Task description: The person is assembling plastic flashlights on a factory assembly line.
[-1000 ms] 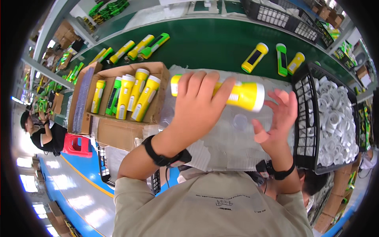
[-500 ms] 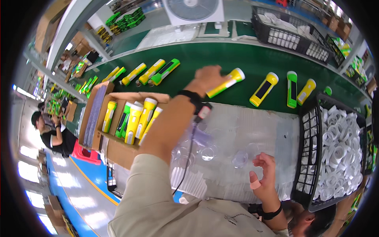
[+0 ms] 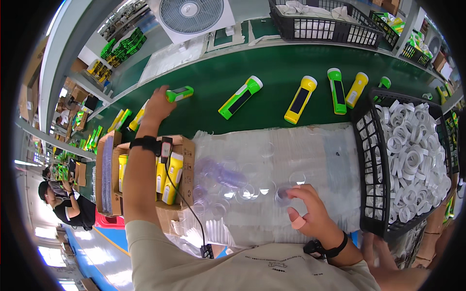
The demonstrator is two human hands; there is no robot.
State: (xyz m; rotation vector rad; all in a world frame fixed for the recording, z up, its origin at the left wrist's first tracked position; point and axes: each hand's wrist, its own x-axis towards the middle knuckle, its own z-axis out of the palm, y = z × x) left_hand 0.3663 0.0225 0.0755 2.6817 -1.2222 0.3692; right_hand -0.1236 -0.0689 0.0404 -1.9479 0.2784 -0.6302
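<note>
Over the green belt on the left, my left hand (image 3: 159,104) is closed on the end of a green flashlight (image 3: 181,93), whose dark panel shows. To its right on the belt lie a green flashlight (image 3: 240,97) with a white head, a yellow flashlight (image 3: 300,100) and several more. Above the pale work surface my right hand (image 3: 313,213) is open, thumb and forefinger apart, a bandage on the thumb. Its forefinger tip is at the edge of a clear disc (image 3: 282,196); whether they touch I cannot tell. Several other clear discs (image 3: 228,175) lie left of it.
A cardboard box (image 3: 187,145) of flashlights stands at my left, partly hidden by my forearm. On the right is a black crate (image 3: 383,184) full of white rings (image 3: 412,160). Behind the belt stand a fan (image 3: 191,14) and another black crate (image 3: 325,31).
My left hand has left the flashlight at the belt's middle, which now lies panel up, and moved left to another flashlight. My right hand has moved left to a clear disc. The view has shifted.
</note>
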